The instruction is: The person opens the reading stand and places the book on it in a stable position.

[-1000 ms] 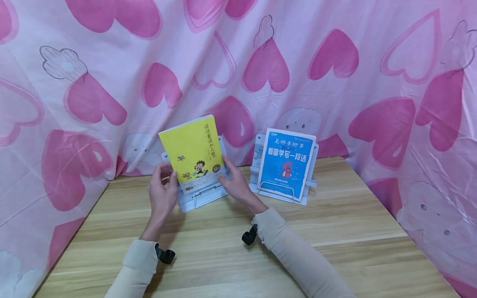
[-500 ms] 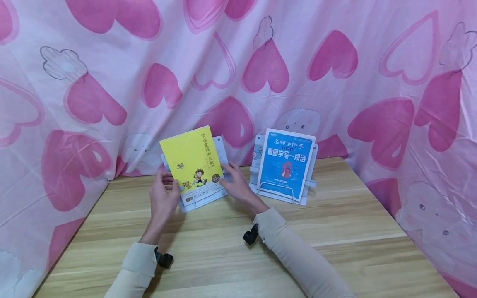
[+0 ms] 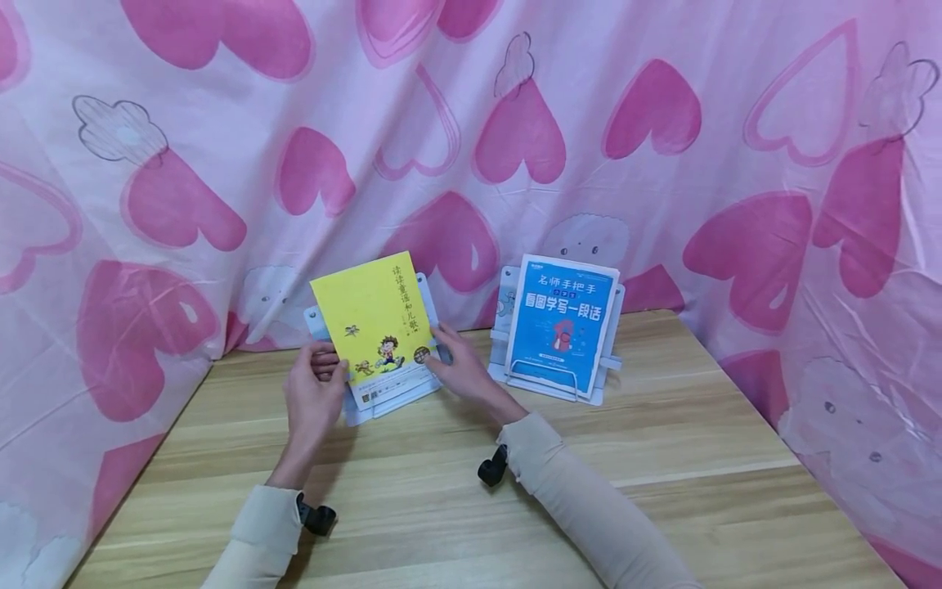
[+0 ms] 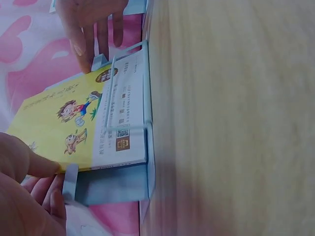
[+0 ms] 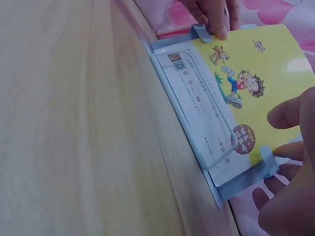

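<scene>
A yellow children's book (image 3: 375, 327) leans upright, a little tilted, on a pale blue metal bookstand (image 3: 360, 415). In the right wrist view, the stand's wire bar (image 5: 216, 105) crosses in front of the book's white lower band. My left hand (image 3: 315, 397) grips the book's left edge, thumb on the cover and fingers behind it, beside a side clip (image 4: 70, 182). At the opposite edge my right hand (image 3: 465, 368) holds the book, thumb over the cover and fingers round the side near the other clip (image 5: 268, 160). The stand's back is mostly hidden.
To the right, a blue book (image 3: 562, 323) stands on a second pale bookstand (image 3: 502, 315). Both stands rest on a wood-grain table (image 3: 589, 474). A pink heart-patterned curtain (image 3: 449, 106) hangs behind and at both sides.
The yellow book has come down into the stand, its lower band now behind the wire bar. Book and stand have then shifted slightly left. Both hands stay at its edges.
</scene>
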A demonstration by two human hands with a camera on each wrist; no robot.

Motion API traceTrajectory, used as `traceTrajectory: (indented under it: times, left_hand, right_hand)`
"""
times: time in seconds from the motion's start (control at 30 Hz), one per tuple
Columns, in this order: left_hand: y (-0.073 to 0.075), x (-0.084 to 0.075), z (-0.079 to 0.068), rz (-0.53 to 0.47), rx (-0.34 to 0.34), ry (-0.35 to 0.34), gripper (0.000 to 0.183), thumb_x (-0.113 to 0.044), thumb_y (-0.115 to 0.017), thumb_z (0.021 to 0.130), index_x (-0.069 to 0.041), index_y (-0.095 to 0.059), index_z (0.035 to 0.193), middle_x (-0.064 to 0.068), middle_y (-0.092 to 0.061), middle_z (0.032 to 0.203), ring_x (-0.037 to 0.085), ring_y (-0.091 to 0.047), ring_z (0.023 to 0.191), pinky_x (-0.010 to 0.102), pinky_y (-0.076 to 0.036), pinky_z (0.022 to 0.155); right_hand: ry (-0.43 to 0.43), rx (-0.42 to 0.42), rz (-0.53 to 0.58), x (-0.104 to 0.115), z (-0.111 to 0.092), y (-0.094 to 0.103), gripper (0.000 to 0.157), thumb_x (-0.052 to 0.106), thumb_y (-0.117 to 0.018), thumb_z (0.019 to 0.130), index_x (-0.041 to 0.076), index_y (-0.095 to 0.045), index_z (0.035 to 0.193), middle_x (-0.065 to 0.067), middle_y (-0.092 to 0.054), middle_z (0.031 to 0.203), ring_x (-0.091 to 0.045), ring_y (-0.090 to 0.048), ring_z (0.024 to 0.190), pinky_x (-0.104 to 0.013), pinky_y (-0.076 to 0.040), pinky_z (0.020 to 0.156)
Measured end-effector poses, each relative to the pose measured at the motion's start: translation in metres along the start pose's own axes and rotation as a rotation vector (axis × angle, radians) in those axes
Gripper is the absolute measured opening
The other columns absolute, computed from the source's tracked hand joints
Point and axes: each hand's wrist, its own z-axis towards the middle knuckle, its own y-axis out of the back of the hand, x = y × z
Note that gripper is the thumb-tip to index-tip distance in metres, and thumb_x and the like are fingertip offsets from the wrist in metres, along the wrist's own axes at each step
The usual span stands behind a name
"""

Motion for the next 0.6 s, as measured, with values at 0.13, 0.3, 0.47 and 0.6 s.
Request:
traceTrajectory:
  times: [0.13, 0.3, 0.47, 0.6]
  left_hand:
    - [0.0024, 0.0005, 0.0006, 0.014, 0.001, 0.004, 0.032, -0.007, -0.070, 0.101, -0.002, -0.063, 0.131, 0.016, -0.073, 0.118, 0.026, -0.069, 0.101, 0.007, -0.047, 0.075]
    - [0.0048, 0.0022, 0.0015, 0.010, 0.004, 0.023, 0.032, -0.006, -0.063, 0.101, 0.000, -0.060, 0.132, 0.018, -0.070, 0.119, 0.028, -0.068, 0.103, 0.010, -0.047, 0.077]
    - [0.0044, 0.0031, -0.0008, 0.010, -0.001, 0.033, 0.034, -0.004, -0.060, 0.100, 0.000, -0.057, 0.134, 0.017, -0.068, 0.119, 0.028, -0.066, 0.103, 0.013, -0.047, 0.079]
    - [0.0014, 0.0000, -0.0048, -0.028, -0.038, 0.044, 0.043, 0.000, -0.061, 0.097, 0.000, -0.051, 0.138, 0.017, -0.064, 0.121, 0.026, -0.062, 0.105, 0.018, -0.046, 0.082]
  right_hand:
    - [0.038, 0.022, -0.030, -0.0001, 0.0004, -0.0024, 0.071, 0.026, -0.062, 0.109, 0.012, -0.030, 0.171, -0.012, -0.018, 0.182, -0.031, -0.018, 0.169, -0.054, -0.019, 0.137]
    - [0.062, 0.045, -0.057, -0.0003, -0.0003, -0.0040, 0.074, 0.025, -0.064, 0.107, 0.015, -0.028, 0.172, -0.015, -0.013, 0.183, -0.041, -0.013, 0.169, -0.065, -0.017, 0.135]
    - [0.056, 0.054, -0.062, 0.0000, -0.0025, -0.0049, 0.073, 0.026, -0.063, 0.108, 0.016, -0.030, 0.172, -0.015, -0.013, 0.183, -0.041, -0.013, 0.169, -0.067, -0.018, 0.134]
    - [0.032, 0.052, -0.044, 0.0015, -0.0043, -0.0049, 0.070, 0.026, -0.062, 0.109, 0.020, -0.031, 0.172, -0.012, -0.014, 0.183, -0.034, -0.014, 0.170, -0.064, -0.020, 0.135]
